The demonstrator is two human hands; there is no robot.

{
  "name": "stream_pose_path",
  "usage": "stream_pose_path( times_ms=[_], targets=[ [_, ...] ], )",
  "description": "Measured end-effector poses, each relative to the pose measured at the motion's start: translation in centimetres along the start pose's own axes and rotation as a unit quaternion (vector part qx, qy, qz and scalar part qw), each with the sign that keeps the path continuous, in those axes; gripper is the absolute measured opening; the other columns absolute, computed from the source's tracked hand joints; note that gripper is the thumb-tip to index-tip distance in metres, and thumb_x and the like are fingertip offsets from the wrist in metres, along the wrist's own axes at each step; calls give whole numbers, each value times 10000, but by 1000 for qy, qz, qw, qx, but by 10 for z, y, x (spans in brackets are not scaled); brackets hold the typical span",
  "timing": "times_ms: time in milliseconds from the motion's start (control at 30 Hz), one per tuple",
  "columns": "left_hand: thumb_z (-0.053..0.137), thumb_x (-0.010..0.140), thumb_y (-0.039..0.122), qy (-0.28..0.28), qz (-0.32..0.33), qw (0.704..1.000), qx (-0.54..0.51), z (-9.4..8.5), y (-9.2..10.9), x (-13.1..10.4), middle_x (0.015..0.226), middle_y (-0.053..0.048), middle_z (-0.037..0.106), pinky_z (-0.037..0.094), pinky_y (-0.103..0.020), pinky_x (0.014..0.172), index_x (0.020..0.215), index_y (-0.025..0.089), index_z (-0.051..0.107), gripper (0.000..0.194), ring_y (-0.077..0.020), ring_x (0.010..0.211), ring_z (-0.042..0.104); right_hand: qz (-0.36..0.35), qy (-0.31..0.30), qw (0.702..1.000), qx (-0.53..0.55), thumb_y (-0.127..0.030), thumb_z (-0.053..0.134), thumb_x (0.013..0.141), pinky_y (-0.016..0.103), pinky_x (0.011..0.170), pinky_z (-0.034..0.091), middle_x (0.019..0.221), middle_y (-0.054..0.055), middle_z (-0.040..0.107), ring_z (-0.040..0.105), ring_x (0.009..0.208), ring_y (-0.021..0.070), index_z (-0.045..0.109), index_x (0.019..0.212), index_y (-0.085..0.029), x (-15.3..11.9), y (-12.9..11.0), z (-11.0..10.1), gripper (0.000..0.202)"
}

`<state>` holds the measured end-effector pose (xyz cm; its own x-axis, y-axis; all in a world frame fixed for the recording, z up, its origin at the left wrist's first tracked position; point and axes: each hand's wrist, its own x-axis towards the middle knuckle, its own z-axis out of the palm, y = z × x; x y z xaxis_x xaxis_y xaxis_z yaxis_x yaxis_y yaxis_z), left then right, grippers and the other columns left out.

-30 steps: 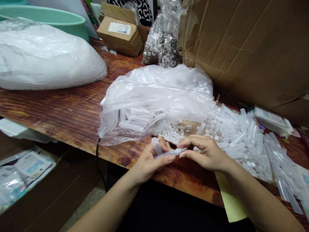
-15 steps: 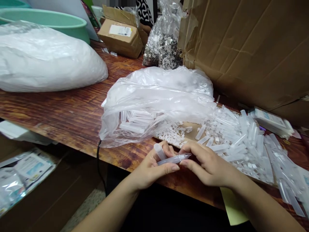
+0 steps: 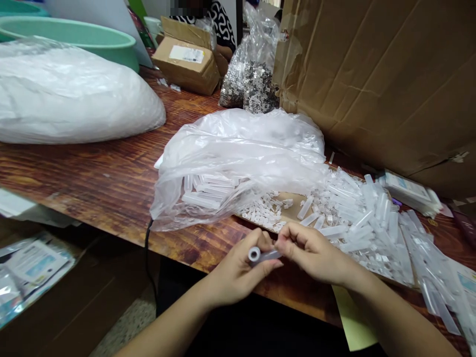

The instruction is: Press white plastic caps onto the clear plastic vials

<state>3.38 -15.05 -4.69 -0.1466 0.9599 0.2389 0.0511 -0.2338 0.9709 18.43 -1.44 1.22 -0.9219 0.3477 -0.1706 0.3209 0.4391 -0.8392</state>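
My left hand (image 3: 241, 267) is closed around a translucent plastic tube (image 3: 269, 256), with the round open end of a second tube (image 3: 254, 254) showing by its fingers. My right hand (image 3: 312, 252) pinches at the far end of the held tube, and its fingertips cover that end. Just beyond my hands, small white plastic pieces (image 3: 260, 210) lie in a shallow cardboard tray (image 3: 292, 201). More clear tubes (image 3: 357, 218) are heaped to the right. Behind the tray, an open plastic bag (image 3: 241, 148) holds tubes.
A large white bag (image 3: 74, 94) and a green basin (image 3: 74, 34) stand at the left. Farther back are a small cardboard box (image 3: 186, 64), bags of metal parts (image 3: 256, 84) and a person in a patterned top (image 3: 223, 22). Tall cardboard (image 3: 379, 84) rises at the right.
The second tube has turned so its open end faces the camera. My right fingers have closed over the held tube's tip, which showed before. The view has shifted slightly.
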Motion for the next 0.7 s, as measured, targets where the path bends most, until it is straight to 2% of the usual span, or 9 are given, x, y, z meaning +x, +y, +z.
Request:
stream_pose_path(
  times_ms=[67,133,233,300,367,433,533,567,700],
  targets=[
    [569,966,243,13,30,999,24,0,-1,0,843,-4,501,428,-282,685,876,228,415,180,-149,749,494,-45,3,999,-19,-362,524,995,266,729,441,876,9,619,571,794,146,576,985,-214,-2,-1,-3,157],
    [534,971,175,13,81,991,109,0,-2,1,853,-8,514,423,-271,669,912,234,412,148,-145,734,497,-65,19,997,-44,-312,500,996,271,740,431,869,11,620,570,789,144,580,969,-213,-2,-2,-3,130],
    [497,939,64,-25,194,941,278,0,0,6,788,3,496,360,-270,616,878,239,394,212,-145,677,457,-4,20,1000,-18,-338,504,987,270,705,427,786,-2,601,558,751,146,573,863,-206,2,-5,-1,194],
    [499,931,54,-50,233,908,345,-2,5,13,752,6,486,324,-281,590,850,239,385,232,-149,648,438,41,20,999,15,-357,509,982,268,684,431,754,-5,596,557,732,146,562,809,-203,3,-8,-4,237],
    [509,953,101,-57,220,898,378,-6,12,23,764,1,507,329,-283,580,880,233,419,176,-149,632,451,50,40,998,17,-374,505,983,261,634,420,708,-12,580,539,671,140,559,786,-206,-1,-11,-16,265],
    [550,962,198,-31,192,898,396,-11,20,32,853,-29,553,381,-287,611,983,216,476,79,-164,680,515,23,117,992,-44,-388,494,993,260,590,396,685,-13,578,523,622,140,586,823,-217,-11,-8,-35,258],
    [583,944,350,62,154,902,398,-19,26,37,1052,-92,575,453,-340,746,1196,200,502,304,-236,875,588,3,302,926,-226,-385,475,1011,285,630,401,758,17,628,569,680,169,608,904,-231,-34,11,-69,230],
    [558,957,377,90,133,909,386,-20,25,37,1104,-101,574,455,-357,789,1250,206,497,345,-254,933,590,27,326,903,-278,-387,464,1017,292,638,398,769,24,635,580,693,179,602,892,-232,-40,21,-78,242],
    [395,1043,347,131,33,951,276,-12,15,26,1105,-82,587,419,-353,872,1213,236,557,259,-244,1009,571,130,234,851,-453,-346,483,1010,296,616,359,834,69,654,600,741,214,641,874,-210,-46,50,-98,249]
  ],
)
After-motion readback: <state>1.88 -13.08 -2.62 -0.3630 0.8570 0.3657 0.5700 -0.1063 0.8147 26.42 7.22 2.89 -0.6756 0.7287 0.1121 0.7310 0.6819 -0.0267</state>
